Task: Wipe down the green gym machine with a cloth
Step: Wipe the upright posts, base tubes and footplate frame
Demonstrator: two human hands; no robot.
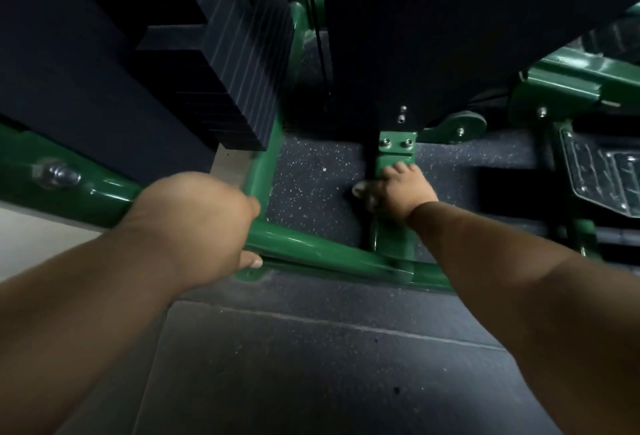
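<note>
Head view. The green gym machine (pixel 311 251) fills the upper frame: a painted tubular steel base frame runs from the near left across to the right, glossy and rounded, bolted to the floor (pixel 311 365) at a small foot plate. A black weight stack (pixel 228 63) of thin ribbed plates stands at far left; a broad black panel (pixel 467 25) with small screws rises at centre-right. A ridged metal foot plate (pixel 602 178) lies at the far right.

The left hand (pixel 194 223) is curled over the bend of the base tube, thumb showing under it; it grips the tube, apparently as a brace. The right hand (pixel 394 188) reaches farther in and rests on a flat green bracket (pixel 396 154) at the foot of the black panel, fingers bent over its top edge. No cloth is distinguishable under either hand; whether the right hand presses one against the bracket cannot be told.

Judgement: the step in hand appears to be wiping the low bracket and adjoining frame. To do it well, the wiping hand should keep the cloth flat on the bracket face, then wrap it round the tube so the underside is covered. The bolt heads and welded joints will hold dirt and need a fingertip pass. The left-hand brace seems sound for this low reach.

The floor is speckled rubber matting, dull and grainy, with a seam across the near portion.
</note>
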